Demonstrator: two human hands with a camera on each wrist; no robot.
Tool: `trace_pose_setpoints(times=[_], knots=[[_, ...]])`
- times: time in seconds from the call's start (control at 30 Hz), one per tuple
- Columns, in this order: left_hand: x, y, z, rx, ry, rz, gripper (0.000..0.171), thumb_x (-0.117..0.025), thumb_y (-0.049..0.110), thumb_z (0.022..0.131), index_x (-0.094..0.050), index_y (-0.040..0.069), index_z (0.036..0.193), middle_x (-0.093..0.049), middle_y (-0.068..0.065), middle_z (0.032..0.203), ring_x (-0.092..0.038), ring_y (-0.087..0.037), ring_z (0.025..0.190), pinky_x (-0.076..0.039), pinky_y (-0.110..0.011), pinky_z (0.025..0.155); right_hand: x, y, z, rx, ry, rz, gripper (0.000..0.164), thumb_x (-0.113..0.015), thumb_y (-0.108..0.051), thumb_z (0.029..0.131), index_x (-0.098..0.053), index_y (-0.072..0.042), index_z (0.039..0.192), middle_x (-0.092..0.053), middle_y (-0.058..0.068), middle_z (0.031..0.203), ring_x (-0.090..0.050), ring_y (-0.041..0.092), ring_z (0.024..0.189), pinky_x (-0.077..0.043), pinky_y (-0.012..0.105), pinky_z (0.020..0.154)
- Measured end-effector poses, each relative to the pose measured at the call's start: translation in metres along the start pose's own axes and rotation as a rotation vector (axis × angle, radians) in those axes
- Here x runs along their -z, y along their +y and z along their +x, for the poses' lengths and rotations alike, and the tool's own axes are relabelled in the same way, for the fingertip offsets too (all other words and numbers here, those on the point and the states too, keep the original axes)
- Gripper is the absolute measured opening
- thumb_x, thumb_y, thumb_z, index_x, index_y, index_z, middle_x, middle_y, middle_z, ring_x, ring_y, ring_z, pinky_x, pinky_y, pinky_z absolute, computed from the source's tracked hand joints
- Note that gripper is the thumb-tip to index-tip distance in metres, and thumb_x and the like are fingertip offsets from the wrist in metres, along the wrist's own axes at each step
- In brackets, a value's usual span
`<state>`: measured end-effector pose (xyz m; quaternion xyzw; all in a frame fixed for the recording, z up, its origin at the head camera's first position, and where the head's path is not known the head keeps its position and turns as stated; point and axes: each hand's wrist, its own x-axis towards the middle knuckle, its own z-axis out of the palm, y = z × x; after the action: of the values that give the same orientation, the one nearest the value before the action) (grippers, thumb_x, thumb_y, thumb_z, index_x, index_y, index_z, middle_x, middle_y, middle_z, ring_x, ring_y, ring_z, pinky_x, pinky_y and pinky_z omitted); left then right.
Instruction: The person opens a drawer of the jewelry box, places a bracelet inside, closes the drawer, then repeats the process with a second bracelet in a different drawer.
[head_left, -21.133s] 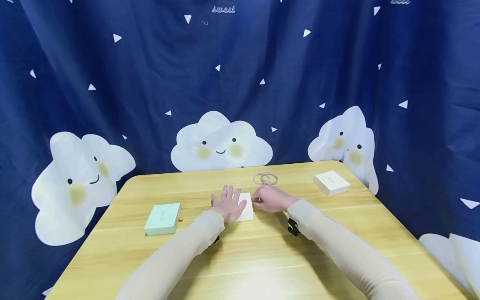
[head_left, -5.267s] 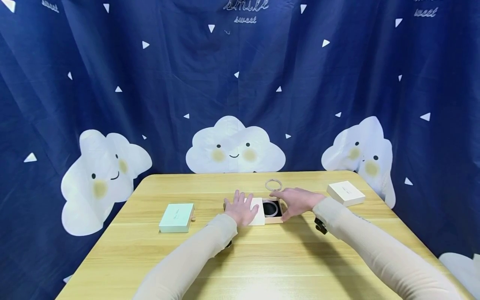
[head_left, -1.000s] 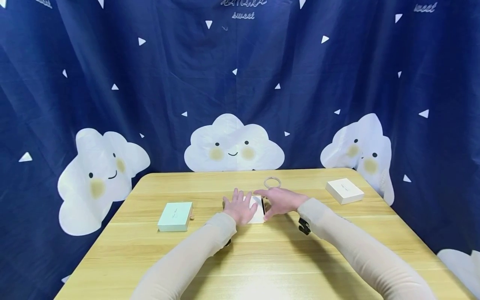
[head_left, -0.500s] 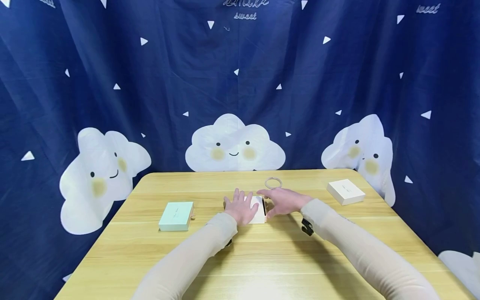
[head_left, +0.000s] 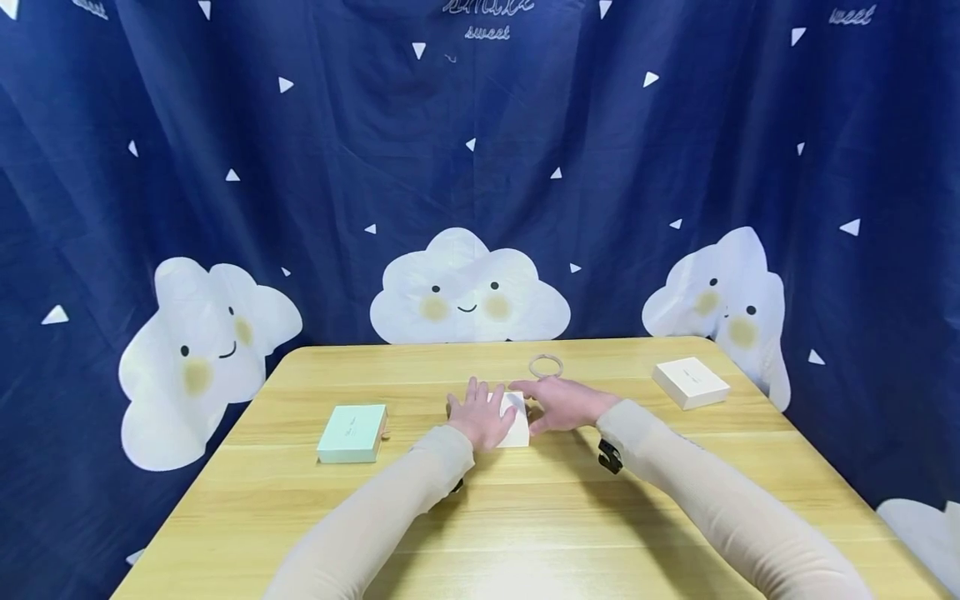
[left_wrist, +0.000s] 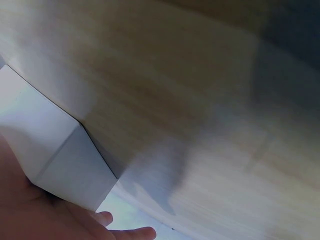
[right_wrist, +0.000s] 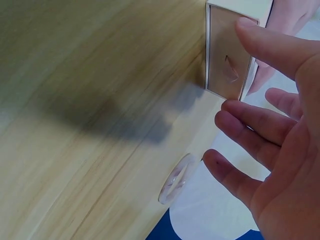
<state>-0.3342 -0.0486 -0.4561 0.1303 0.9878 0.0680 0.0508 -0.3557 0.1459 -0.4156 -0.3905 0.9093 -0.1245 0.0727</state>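
Observation:
A white drawer-style gift box [head_left: 517,428] lies mid-table. My left hand [head_left: 480,417] rests on its top with fingers spread; the left wrist view has the box's pale sides [left_wrist: 75,165] beside that hand. At the right end is my right hand [head_left: 564,403], fingers extended and apart. Seen from the right wrist, its thumb [right_wrist: 272,49] reaches the pinkish drawer front [right_wrist: 225,42], which sits level with the sleeve and has a small ribbon pull [right_wrist: 231,70]. The inside of the box is hidden. Behind the right hand lies one pale bangle [head_left: 546,356].
To the left is a mint-green box [head_left: 351,432] with a ribbon tab on its right side. Another white box [head_left: 690,383] stands near the table's right edge. A dark blue curtain [head_left: 510,183] with clouds hangs behind the wooden table [head_left: 480,533].
The drawer, pulled out with a bangle inside several seconds ago, has been pushed left into its sleeve by the right hand. Earliest, two bangles lay behind; one lies there now. Left hand stays.

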Motion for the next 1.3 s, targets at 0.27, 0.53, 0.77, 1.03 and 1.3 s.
trace_pose_setpoints(times=[0.27, 0.53, 0.77, 1.03, 1.3], knots=[[0.003, 0.001, 0.001, -0.007, 0.011, 0.007, 0.067, -0.019, 0.055, 0.105, -0.026, 0.02, 0.161, -0.026, -0.017, 0.165, -0.013, -0.039, 0.155, -0.018, -0.074, 0.114, 0.004, -0.001, -0.003, -0.008, 0.001, 0.001, 0.081, -0.083, -0.024, 0.084, -0.043, -0.008, 0.152, -0.066, 0.011, 0.133, -0.064, 0.031, 0.121, -0.05, 0.048, 0.102], [0.006, 0.005, 0.0, -0.014, 0.007, 0.007, 0.067, -0.019, 0.056, 0.105, -0.025, 0.02, 0.161, -0.025, -0.016, 0.166, -0.011, -0.037, 0.156, -0.016, -0.074, 0.115, 0.011, -0.001, -0.009, -0.033, -0.002, 0.017, 0.09, -0.087, -0.03, 0.079, -0.041, -0.009, 0.153, -0.066, 0.016, 0.131, -0.065, 0.034, 0.117, -0.049, 0.053, 0.101], [0.003, 0.002, 0.003, -0.032, 0.009, 0.052, 0.069, -0.017, 0.059, 0.105, -0.025, 0.02, 0.161, -0.026, -0.016, 0.165, -0.013, -0.036, 0.156, -0.016, -0.072, 0.116, 0.009, 0.002, -0.009, -0.06, -0.007, 0.01, 0.095, -0.087, -0.041, 0.077, -0.04, -0.015, 0.155, -0.064, 0.013, 0.136, -0.065, 0.03, 0.117, -0.049, 0.052, 0.101], [-0.002, -0.004, 0.009, -0.076, 0.07, 0.091, 0.07, -0.024, 0.059, 0.103, -0.039, 0.015, 0.155, -0.044, -0.016, 0.155, -0.034, -0.034, 0.148, -0.031, -0.067, 0.112, 0.007, 0.002, -0.009, -0.083, 0.008, -0.035, 0.095, -0.086, -0.046, 0.077, -0.04, -0.018, 0.155, -0.05, 0.007, 0.153, -0.049, 0.032, 0.138, -0.044, 0.052, 0.108], [-0.002, -0.009, 0.016, -0.122, 0.118, 0.109, 0.07, -0.031, 0.06, 0.099, -0.055, 0.011, 0.142, -0.056, -0.013, 0.141, -0.047, -0.031, 0.135, -0.04, -0.058, 0.106, 0.006, -0.003, -0.006, -0.09, -0.003, -0.059, 0.101, -0.085, -0.052, 0.075, -0.037, -0.019, 0.157, -0.046, 0.009, 0.156, -0.046, 0.033, 0.14, -0.044, 0.054, 0.108]])
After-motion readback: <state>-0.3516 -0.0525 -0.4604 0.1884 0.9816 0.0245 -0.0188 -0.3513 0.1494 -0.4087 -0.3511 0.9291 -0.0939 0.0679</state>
